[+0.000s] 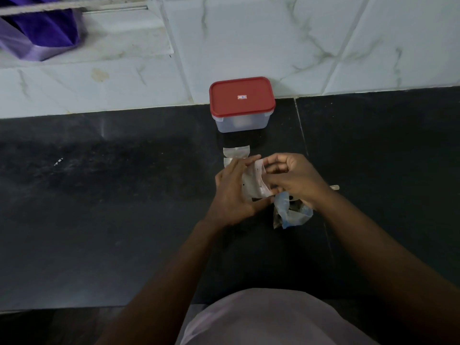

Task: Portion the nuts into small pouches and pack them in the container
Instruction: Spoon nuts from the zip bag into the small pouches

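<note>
A small clear plastic pouch [256, 181] is held upright just above the black stone surface [124, 220], in front of the person and between both hands. It is gripped from the left by the left hand [234, 195], whose fingers [245, 163] are laid along its far side while the thumb is pressed near its lower edge. Its right edge is pinched by the curled fingers of the right hand [297, 180]. Whether nuts are inside it cannot be told.

Just beneath the right hand, a crumpled bluish transparent plastic bag [292, 214] with dark contents is seen lying on the surface. Beyond the hands, a few flat clear pouches [236, 154] are laid on the surface. Behind them a translucent rectangular plastic container [241, 123], closed with a red lid [242, 97], is set against the white marble-patterned tiled wall [348, 33]. A purple cloth [39, 31] is seen at the upper left.
</note>
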A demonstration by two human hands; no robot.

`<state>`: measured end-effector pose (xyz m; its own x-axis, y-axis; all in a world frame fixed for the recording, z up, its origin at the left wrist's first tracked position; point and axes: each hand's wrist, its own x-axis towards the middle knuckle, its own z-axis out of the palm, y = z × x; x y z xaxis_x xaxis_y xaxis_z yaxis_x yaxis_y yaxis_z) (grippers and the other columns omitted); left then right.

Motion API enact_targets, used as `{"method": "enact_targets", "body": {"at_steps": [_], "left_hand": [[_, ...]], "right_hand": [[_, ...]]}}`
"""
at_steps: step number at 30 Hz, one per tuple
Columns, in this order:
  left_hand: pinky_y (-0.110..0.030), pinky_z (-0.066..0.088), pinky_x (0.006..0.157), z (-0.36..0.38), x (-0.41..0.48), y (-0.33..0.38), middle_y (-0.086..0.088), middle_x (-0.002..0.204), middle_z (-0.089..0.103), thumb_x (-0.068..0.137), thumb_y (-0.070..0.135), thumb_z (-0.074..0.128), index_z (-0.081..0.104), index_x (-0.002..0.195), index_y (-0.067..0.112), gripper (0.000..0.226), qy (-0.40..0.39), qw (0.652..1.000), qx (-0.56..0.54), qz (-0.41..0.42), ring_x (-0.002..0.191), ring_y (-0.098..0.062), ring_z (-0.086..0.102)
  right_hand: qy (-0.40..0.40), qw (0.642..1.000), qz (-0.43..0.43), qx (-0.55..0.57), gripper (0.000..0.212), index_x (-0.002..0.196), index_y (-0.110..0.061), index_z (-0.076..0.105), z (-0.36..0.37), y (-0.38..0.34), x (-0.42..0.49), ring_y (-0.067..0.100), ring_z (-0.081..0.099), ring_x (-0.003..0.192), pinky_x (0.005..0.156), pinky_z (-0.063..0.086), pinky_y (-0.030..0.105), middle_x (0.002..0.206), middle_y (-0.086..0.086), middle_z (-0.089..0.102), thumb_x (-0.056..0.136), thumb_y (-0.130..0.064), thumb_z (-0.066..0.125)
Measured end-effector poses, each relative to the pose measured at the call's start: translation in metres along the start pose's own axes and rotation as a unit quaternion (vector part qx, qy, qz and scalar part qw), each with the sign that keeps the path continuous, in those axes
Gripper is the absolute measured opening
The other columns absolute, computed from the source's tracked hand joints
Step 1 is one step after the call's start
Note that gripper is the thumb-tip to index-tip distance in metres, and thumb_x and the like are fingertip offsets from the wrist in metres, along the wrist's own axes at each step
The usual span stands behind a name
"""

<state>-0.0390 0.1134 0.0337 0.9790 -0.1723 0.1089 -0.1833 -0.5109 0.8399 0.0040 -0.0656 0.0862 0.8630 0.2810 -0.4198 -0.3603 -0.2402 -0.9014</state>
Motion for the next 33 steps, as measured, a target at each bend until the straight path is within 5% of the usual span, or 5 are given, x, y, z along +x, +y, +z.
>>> {"method": "enact_targets", "body": {"at_steps": [11, 16, 21, 27, 33], "left_hand": [[-0.035, 0.056, 0.089, 0.030, 0.005, 0.019, 0.008, 0.115, 0.067, 0.075, 0.030, 0.091, 0.064, 0.122, 0.016, 0.057, 0.033, 0.998, -0.039, 0.035, 0.107, -0.013, 0.065], [-0.036, 0.055, 0.091, 0.037, 0.007, 0.016, 0.010, 0.118, 0.065, 0.073, 0.035, 0.090, 0.062, 0.125, 0.019, 0.061, 0.031, 0.999, 0.007, 0.028, 0.109, -0.011, 0.063], [-0.046, 0.053, 0.090, 0.048, 0.008, 0.015, 0.011, 0.115, 0.065, 0.075, 0.039, 0.084, 0.060, 0.124, 0.024, 0.057, 0.042, 0.998, 0.043, 0.033, 0.108, -0.009, 0.063], [-0.046, 0.052, 0.087, 0.058, 0.008, 0.010, 0.007, 0.116, 0.060, 0.078, 0.036, 0.078, 0.062, 0.121, 0.022, 0.047, 0.015, 0.997, 0.068, 0.046, 0.108, -0.012, 0.060], [-0.047, 0.051, 0.085, 0.061, 0.006, 0.006, 0.008, 0.113, 0.066, 0.084, 0.041, 0.070, 0.065, 0.118, 0.022, 0.039, 0.012, 0.996, 0.082, 0.017, 0.104, -0.011, 0.063]], "right_hand": [[0.083, 0.995, 0.014, -0.054, 0.020, 0.101, -0.013, 0.070, -0.025, 0.013, -0.017, 0.011, 0.076, 0.078, 0.059, 0.060, 0.025, 0.092, 0.003, 0.073, 0.085, -0.014, 0.081], [0.158, 0.970, -0.078, -0.167, 0.014, 0.094, -0.022, 0.070, -0.033, 0.019, -0.027, 0.007, 0.066, 0.081, 0.063, 0.049, 0.014, 0.088, -0.007, 0.069, 0.084, -0.028, 0.079], [0.064, 0.967, -0.056, -0.242, 0.026, 0.091, -0.032, 0.076, -0.031, 0.023, -0.035, -0.003, 0.067, 0.082, 0.073, 0.053, 0.020, 0.087, -0.017, 0.072, 0.081, -0.056, 0.077], [0.036, 0.969, -0.039, -0.240, 0.011, 0.079, -0.027, 0.074, -0.030, 0.025, -0.031, -0.004, 0.062, 0.069, 0.062, 0.041, 0.010, 0.074, -0.015, 0.067, 0.089, -0.030, 0.076], [0.013, 0.966, -0.045, -0.255, 0.006, 0.092, -0.032, 0.076, -0.027, 0.028, -0.031, -0.009, 0.061, 0.080, 0.071, 0.045, 0.005, 0.084, -0.020, 0.066, 0.091, -0.037, 0.073]]}}
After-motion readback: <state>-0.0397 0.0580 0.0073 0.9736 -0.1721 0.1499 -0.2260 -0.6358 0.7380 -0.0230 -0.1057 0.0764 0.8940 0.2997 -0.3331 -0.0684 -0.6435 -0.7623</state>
